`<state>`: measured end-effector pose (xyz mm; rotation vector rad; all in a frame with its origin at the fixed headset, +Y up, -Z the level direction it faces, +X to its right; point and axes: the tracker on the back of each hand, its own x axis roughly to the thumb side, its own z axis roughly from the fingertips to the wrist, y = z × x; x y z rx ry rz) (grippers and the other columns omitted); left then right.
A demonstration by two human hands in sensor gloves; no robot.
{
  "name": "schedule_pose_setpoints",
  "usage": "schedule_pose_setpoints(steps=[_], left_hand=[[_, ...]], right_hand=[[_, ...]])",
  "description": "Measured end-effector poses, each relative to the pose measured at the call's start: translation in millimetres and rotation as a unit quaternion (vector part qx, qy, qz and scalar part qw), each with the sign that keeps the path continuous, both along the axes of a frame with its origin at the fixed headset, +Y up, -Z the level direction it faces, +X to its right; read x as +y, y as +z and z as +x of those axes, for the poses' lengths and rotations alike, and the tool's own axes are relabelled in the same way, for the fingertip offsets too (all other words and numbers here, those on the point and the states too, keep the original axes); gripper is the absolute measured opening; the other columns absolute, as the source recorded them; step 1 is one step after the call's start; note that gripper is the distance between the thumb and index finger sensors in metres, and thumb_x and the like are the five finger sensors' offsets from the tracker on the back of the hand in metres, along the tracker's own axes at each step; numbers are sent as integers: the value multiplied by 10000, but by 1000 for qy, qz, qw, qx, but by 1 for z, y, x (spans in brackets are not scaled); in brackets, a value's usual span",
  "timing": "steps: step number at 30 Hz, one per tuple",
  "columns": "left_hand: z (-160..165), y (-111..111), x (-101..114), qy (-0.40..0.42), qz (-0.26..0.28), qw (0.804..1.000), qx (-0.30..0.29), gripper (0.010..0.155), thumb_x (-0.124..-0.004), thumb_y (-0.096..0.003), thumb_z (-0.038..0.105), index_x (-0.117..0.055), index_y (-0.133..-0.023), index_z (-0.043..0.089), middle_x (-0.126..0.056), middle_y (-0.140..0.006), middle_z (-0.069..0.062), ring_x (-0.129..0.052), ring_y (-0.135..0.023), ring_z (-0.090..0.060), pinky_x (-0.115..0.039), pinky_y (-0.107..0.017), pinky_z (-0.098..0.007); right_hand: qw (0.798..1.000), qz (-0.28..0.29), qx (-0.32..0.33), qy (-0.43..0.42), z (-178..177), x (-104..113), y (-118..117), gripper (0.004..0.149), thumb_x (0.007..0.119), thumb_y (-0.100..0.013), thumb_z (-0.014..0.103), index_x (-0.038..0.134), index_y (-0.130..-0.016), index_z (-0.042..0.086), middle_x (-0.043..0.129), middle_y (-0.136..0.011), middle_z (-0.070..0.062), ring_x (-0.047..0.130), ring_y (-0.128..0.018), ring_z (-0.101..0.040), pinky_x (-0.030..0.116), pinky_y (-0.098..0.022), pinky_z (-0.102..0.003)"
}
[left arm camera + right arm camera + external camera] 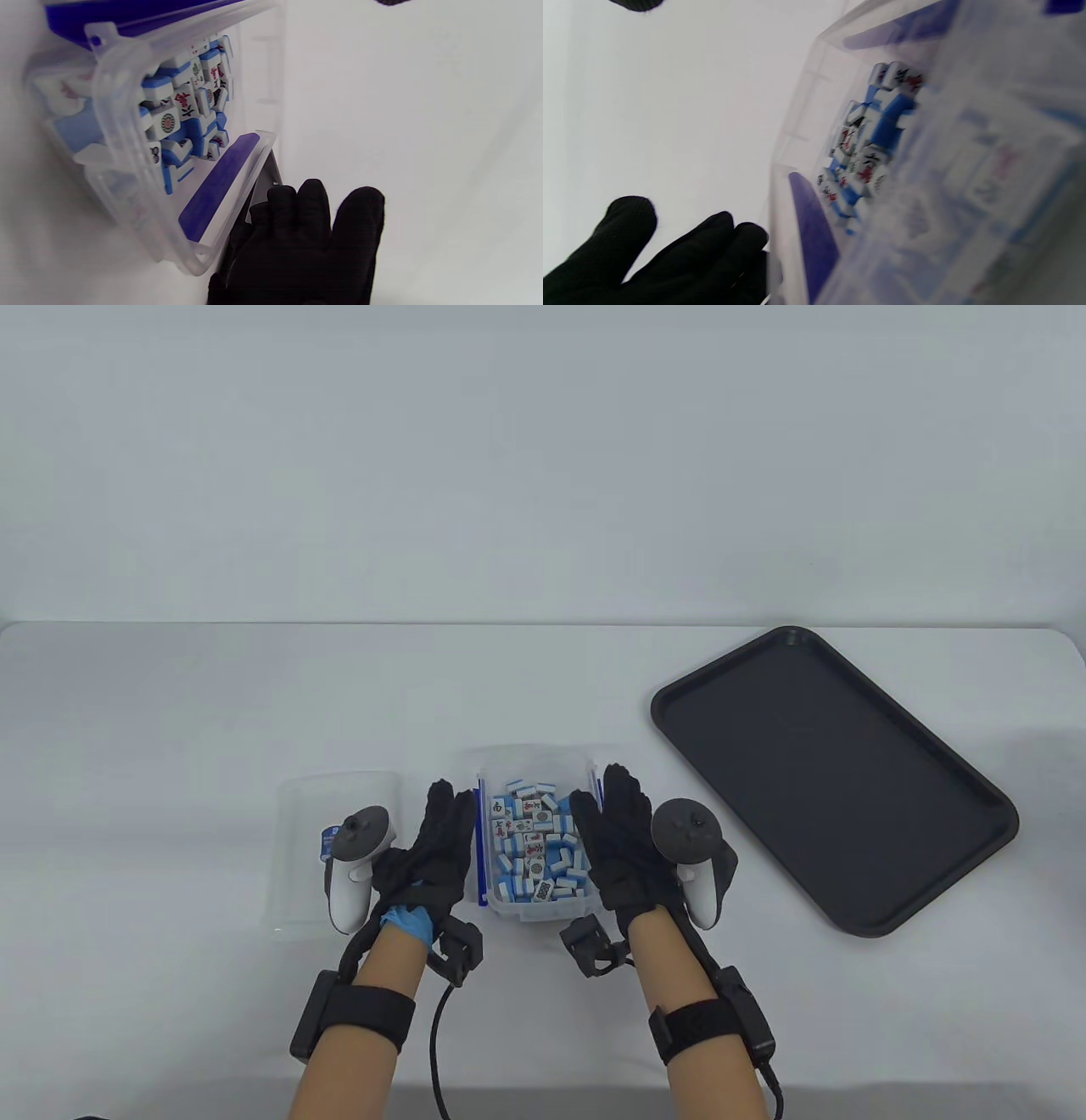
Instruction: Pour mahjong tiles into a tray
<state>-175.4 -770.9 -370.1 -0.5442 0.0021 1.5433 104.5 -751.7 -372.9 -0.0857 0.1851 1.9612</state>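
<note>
A clear plastic box (536,752) full of blue-and-white mahjong tiles (534,840) stands open on the table's middle front. My left hand (441,840) lies flat along the box's left side, fingers straight, and my right hand (615,836) lies the same way along its right side. Neither hand curls round the box. An empty black tray (831,776) lies to the right. In the left wrist view, my left hand (305,241) lies next to the box (127,127) and tiles (186,97). In the right wrist view, my right hand (683,254) is beside the box (967,169).
The box's clear lid (348,791) lies flat on the table left of my left hand. Blue latch strips (216,186) run along the box's long sides. The white table stretches beyond the box to the back edge.
</note>
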Motion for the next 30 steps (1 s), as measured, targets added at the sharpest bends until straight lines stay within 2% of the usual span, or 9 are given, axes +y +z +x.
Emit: schedule_pose_setpoints(steps=[5,12,15,18,22,24,26,28,30], left_hand=[[6,2,-17,-10,-32,999,-16,754,-408,-653,636,83,-1106,286,137,-1175,-34,209,-1025,-302,75,-692,-483],[26,3,-23,-43,-37,996,-66,745,-400,-662,610,127,-1072,279,154,-1159,-47,211,-1011,-310,88,-683,-453],[30,4,-23,-22,-30,997,-69,768,-398,-664,609,158,-1054,251,177,-1140,-70,204,-1000,-344,60,-693,-466],[29,5,-24,22,-24,999,-35,772,-410,-665,603,135,-1072,239,169,-1142,-79,189,-1003,-367,38,-702,-475],[27,4,-14,93,-17,995,-27,771,-413,-666,598,130,-1075,234,184,-1133,-75,210,-992,-357,44,-694,-478],[28,4,-4,91,4,995,-32,770,-413,-667,598,134,-1072,237,190,-1129,-66,214,-990,-351,44,-692,-479],[28,4,6,91,27,995,-35,768,-412,-667,600,132,-1071,239,189,-1128,-62,212,-991,-348,39,-692,-481],[28,4,15,107,41,993,-37,767,-414,-667,600,124,-1077,238,184,-1131,-61,211,-991,-346,38,-692,-482],[29,4,22,123,50,990,-46,758,-413,-668,597,123,-1076,249,195,-1126,-47,227,-984,-333,48,-690,-478]], right_hand=[[998,-66,6,-3,6,-19,1,846,475,-612,629,39,-1134,126,-5,-1162,-228,-81,-1027,-474,13,-735,-586],[994,-94,28,52,-5,-23,1,874,444,-617,636,48,-1131,51,-26,-1134,-280,-109,-988,-504,-11,-710,-583],[994,-100,40,17,-5,-24,2,868,446,-622,628,108,-1140,18,74,-1152,-310,-22,-1013,-526,31,-718,-592],[993,-100,44,-51,-4,-23,2,876,460,-626,619,106,-1135,0,107,-1148,-335,45,-1019,-559,79,-728,-609],[993,-76,30,-88,-3,-11,0,880,536,-629,593,137,-1134,-7,171,-1145,-344,187,-1024,-614,268,-722,-697],[995,-55,24,-78,-2,0,-1,878,600,-629,564,149,-1135,6,201,-1142,-339,336,-1028,-617,440,-687,-720],[997,-36,6,-69,-2,9,0,844,677,-628,491,181,-1140,38,242,-1146,-315,427,-1020,-584,531,-674,-680],[999,-1,-42,-21,-1,19,3,770,751,-604,363,271,-1144,97,367,-1128,-285,578,-959,-519,624,-661,-571],[999,0,-45,-12,-1,26,3,732,757,-591,265,303,-1138,93,416,-1106,-294,637,-917,-504,658,-645,-524]])
